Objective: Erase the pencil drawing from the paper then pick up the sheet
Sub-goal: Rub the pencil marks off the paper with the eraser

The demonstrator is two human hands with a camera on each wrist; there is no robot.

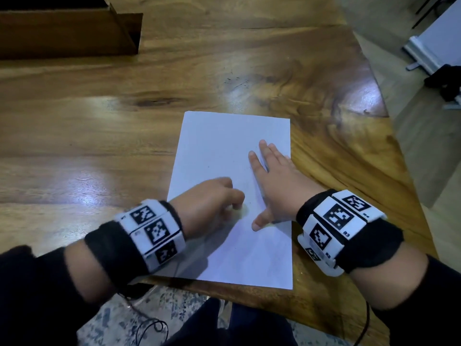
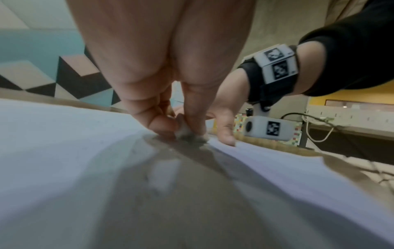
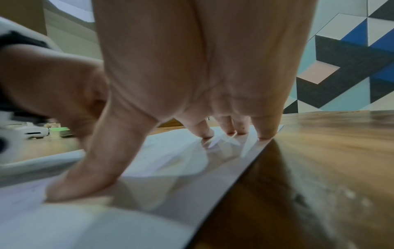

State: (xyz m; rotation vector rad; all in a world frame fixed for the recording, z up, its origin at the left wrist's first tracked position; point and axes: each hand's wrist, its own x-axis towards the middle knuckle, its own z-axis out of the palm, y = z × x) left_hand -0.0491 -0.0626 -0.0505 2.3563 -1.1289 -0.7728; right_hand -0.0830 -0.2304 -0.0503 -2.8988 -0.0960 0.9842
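Observation:
A white sheet of paper (image 1: pixel 224 151) lies on the wooden table near its front edge. My left hand (image 1: pixel 214 203) pinches a small whitish eraser (image 1: pixel 240 211) and holds it down on the sheet's middle; in the left wrist view the eraser (image 2: pixel 183 130) sits between thumb and fingers, its lower end grey and smudged. My right hand (image 1: pixel 272 176) lies flat with spread fingers on the paper's right side, pressing it down; its fingertips (image 3: pixel 264 134) touch the sheet (image 3: pixel 170 151) by its right edge. Only faint specks of pencil show on the paper.
A dark wooden box (image 1: pixel 67 28) stands at the table's far left corner. The table (image 1: pixel 99 121) ends just right of the sheet, with floor and white equipment (image 1: pixel 429 51) beyond. Cables (image 1: pixel 147 325) hang below the front edge.

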